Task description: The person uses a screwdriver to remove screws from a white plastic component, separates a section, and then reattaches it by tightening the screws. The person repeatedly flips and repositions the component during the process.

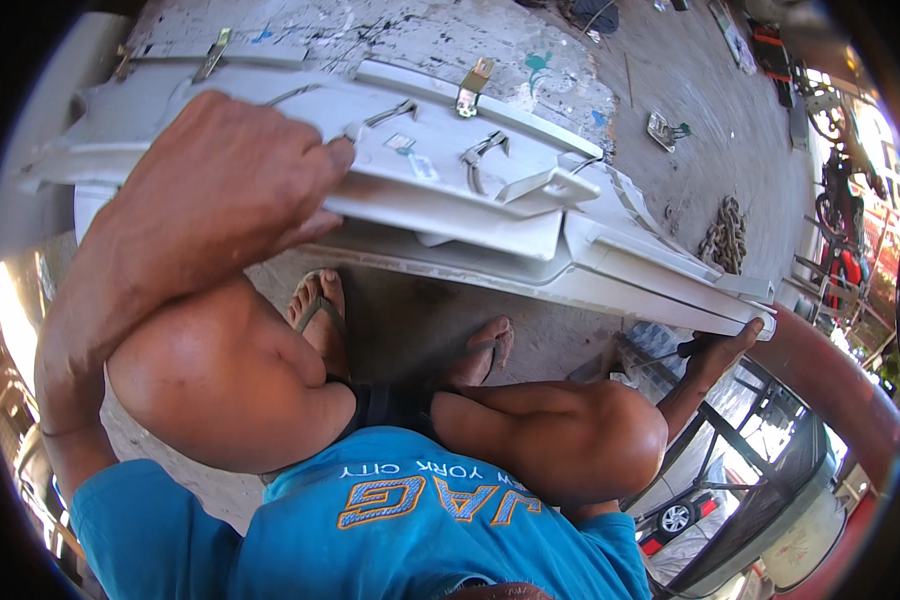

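A long silver-grey moulded panel (460, 212), which looks like a vehicle trim part, lies across in front of my knees. Metal brackets (473, 90) stand along its far edge, and wire-like clips (486, 158) sit on its face. My left hand (235, 170) is closed over the panel's left part, with fingers curled at its near edge and fingertips partly hidden. At the panel's right end, my right hand (715, 355) is closed around the tip from below. A small dark thing shows beside that hand; I cannot make out what it is.
A rusty chain (725, 236) and a loose metal bracket (662, 131) lie on the paint-stained floor beyond the panel. A thick red pipe (835, 375) runs down the right side. A glass-topped frame (770, 510) stands at lower right. My sandalled feet are under the panel.
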{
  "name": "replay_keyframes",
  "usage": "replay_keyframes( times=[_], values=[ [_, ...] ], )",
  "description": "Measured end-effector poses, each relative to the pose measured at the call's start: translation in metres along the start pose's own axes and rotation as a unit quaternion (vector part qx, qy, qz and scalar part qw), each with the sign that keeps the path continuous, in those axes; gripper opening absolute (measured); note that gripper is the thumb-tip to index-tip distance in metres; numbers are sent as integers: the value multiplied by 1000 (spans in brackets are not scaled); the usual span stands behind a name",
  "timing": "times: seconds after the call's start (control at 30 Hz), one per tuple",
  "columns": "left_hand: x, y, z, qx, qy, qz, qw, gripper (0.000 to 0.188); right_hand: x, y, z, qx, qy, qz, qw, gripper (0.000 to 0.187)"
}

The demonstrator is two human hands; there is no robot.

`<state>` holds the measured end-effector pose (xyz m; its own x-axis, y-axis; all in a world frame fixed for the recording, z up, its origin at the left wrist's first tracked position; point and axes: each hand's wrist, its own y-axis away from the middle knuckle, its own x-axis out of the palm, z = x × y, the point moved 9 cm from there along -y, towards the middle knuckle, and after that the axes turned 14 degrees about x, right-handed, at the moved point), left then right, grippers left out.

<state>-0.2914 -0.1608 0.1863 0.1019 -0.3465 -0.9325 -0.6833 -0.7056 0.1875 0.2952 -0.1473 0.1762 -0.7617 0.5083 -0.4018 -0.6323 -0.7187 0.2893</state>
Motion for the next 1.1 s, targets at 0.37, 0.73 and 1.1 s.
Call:
replay_keyframes(
  times=[0.37,0.73,1.1],
  values=[
    [-28,3,9,24,-81,-224,971,46,8,-17,35,1,58,12,998,70],
    [-38,-17,14,4,-17,-128,992,36,21,-52,66,9,121,6,993,70],
    [-45,-22,5,-27,-77,-87,993,45,47,-51,94,-17,105,5,994,64]
  ],
)
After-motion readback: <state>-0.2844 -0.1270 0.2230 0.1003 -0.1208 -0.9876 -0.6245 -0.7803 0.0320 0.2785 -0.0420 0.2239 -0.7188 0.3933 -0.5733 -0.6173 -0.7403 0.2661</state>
